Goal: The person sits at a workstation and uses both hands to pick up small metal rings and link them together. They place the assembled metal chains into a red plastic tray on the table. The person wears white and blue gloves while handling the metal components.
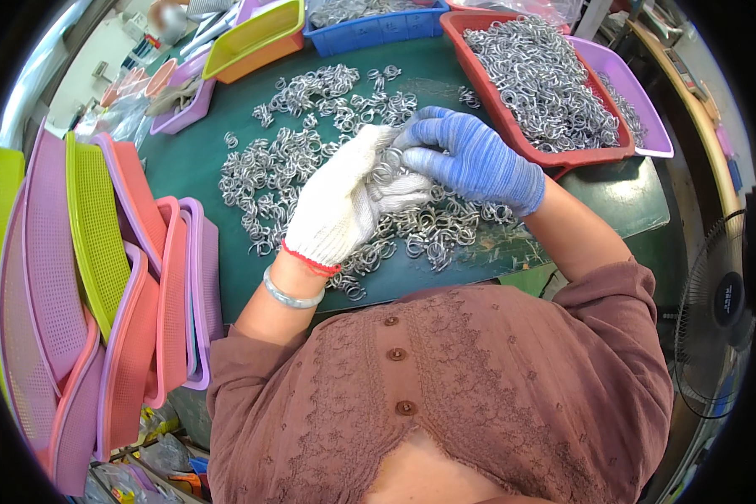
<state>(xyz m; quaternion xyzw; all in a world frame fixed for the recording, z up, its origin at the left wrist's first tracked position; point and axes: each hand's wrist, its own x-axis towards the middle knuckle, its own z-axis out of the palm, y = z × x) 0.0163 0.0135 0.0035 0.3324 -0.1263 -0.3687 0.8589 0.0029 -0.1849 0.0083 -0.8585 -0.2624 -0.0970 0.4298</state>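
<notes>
The person near me wears a dusty brown shirt (512, 361) with wrinkly sleeves (609, 307) that leave the lower arms bare. Three round brown buttons (396, 354) go down the front, and little stitched flowers (328, 361) sit beside them. The left hand (344, 197) has a white knitted glove with a red edge (311, 259) at the wrist, and below it a pale, smooth bracelet (292, 291). The right hand (475, 160) has a streaky blue glove.

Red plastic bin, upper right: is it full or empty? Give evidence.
Full: silver metal rings are heaped inside the red plastic bin, hiding its floor.
</notes>
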